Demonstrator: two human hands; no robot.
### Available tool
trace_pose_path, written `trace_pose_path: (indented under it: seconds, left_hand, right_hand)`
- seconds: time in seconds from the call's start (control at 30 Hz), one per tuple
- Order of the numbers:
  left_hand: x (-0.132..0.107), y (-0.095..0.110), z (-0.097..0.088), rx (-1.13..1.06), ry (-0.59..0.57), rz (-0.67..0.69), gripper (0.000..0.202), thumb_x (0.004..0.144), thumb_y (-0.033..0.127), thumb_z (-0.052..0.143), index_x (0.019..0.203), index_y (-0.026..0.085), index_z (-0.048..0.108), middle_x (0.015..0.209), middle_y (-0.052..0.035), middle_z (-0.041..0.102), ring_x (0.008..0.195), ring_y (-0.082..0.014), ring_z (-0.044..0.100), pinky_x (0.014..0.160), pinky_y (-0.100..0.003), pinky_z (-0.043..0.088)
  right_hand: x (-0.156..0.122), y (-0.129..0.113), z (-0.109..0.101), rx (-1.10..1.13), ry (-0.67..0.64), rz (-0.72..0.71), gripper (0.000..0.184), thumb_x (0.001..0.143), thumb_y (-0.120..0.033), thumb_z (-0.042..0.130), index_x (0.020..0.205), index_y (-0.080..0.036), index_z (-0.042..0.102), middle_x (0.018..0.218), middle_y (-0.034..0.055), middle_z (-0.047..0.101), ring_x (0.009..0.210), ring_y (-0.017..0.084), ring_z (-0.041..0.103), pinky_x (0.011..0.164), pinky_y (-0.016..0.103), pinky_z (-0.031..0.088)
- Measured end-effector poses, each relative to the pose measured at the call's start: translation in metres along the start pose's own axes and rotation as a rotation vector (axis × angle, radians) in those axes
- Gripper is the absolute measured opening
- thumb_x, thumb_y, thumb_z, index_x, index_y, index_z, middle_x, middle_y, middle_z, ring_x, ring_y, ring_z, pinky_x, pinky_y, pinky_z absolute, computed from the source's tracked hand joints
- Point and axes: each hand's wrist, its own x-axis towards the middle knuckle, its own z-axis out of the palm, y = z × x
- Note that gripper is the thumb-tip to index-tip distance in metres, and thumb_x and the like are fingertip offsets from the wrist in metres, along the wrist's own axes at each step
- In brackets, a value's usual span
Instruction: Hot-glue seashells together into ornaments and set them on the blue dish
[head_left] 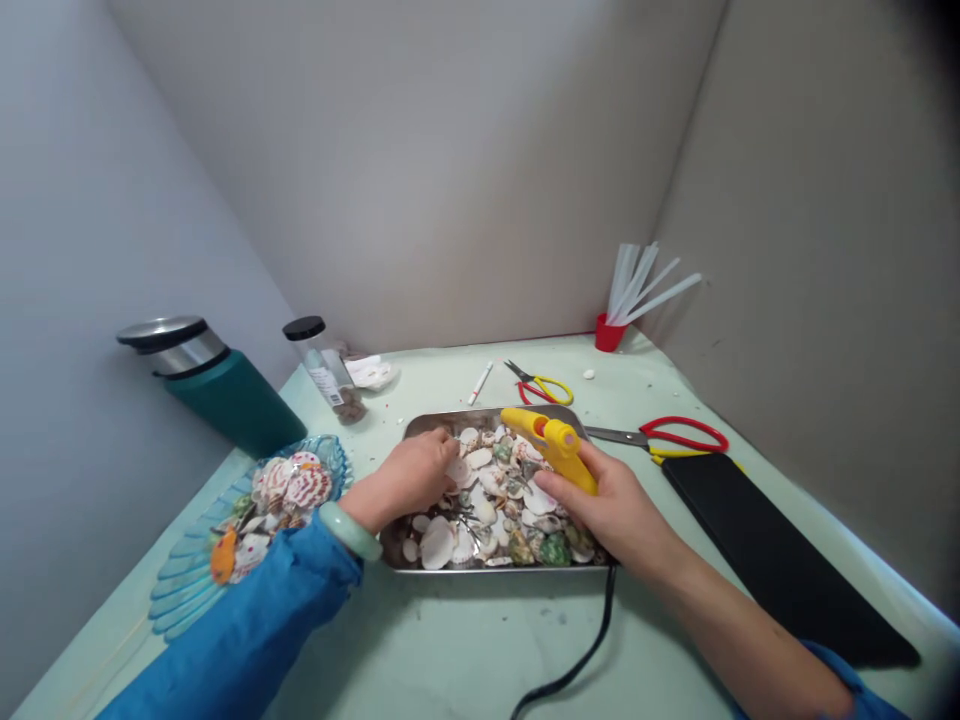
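A metal tray [420, 425] in the middle of the table holds several seashells [487, 500], white, brown and green. My left hand [409, 478], in a blue sleeve with a pale green bangle, reaches into the tray with its fingers curled down among the shells; whether it grips one I cannot make out. My right hand [611, 510] is closed around the handle of a yellow glue gun [551, 445], held over the tray's right side, nozzle pointing left. Its black cord [577, 660] runs off the table's front edge.
A blue shell-shaped glass dish [187, 575] with decorated shells lies left. Behind it stand a teal flask [217, 385] and a small jar [326, 370]. Red-handled scissors [667, 437], smaller scissors [540, 385], a pen [480, 382], a red cup of glue sticks [611, 330] and a black slab [780, 560] lie right.
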Motion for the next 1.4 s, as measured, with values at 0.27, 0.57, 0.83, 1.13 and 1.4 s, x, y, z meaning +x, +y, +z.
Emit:
trace_pose_path:
  seconds: [0.27,0.57,0.83,1.13,1.4]
  left_hand:
    - [0.025,0.026,-0.017,-0.138,0.006,-0.038,0.039,0.092,0.032,0.035,0.082,0.014,0.067,0.075,-0.01,0.07,0.07,-0.0197,0.065,0.066,-0.028,0.047]
    - [0.036,0.016,-0.021,-0.139,0.068,-0.142,0.029,0.085,0.021,0.045,0.106,0.021,0.066,0.1,-0.0076,0.07,0.094,-0.0206,0.063,0.081,-0.027,0.045]
    - [0.053,0.022,-0.005,0.035,0.016,-0.148,0.028,0.085,0.022,0.045,0.103,0.021,0.066,0.1,-0.0104,0.069,0.091,-0.0237,0.064,0.077,-0.031,0.047]
    - [0.056,0.026,-0.012,0.102,-0.057,-0.133,0.019,0.076,0.018,0.056,0.09,0.017,0.069,0.095,-0.0137,0.07,0.091,-0.0255,0.064,0.078,-0.032,0.047]
    - [0.029,0.013,-0.024,0.026,0.018,-0.169,0.024,0.082,0.02,0.045,0.093,0.019,0.066,0.091,-0.0087,0.07,0.085,-0.0208,0.063,0.072,-0.027,0.045]
  right_hand:
    - [-0.001,0.0,0.0,-0.006,0.066,-0.05,0.037,0.077,-0.043,0.062,0.104,-0.017,0.06,0.082,0.0014,0.062,0.073,0.018,0.056,0.064,0.028,0.045]
    - [-0.001,0.002,-0.001,0.067,0.162,-0.044,0.035,0.076,-0.042,0.062,0.098,-0.015,0.06,0.075,0.0011,0.059,0.065,0.015,0.052,0.059,0.026,0.043]
    - [0.0,0.005,-0.001,0.023,0.167,-0.084,0.034,0.078,-0.039,0.06,0.104,-0.016,0.06,0.089,0.0035,0.066,0.076,0.019,0.058,0.065,0.026,0.045]
    - [-0.001,0.004,-0.002,0.026,0.18,-0.084,0.033,0.077,-0.04,0.06,0.1,-0.015,0.06,0.084,0.0028,0.064,0.072,0.018,0.056,0.064,0.026,0.044]
    - [-0.002,0.003,-0.002,0.031,0.187,-0.068,0.033,0.077,-0.042,0.06,0.096,-0.015,0.06,0.073,0.0004,0.059,0.064,0.015,0.052,0.059,0.025,0.042]
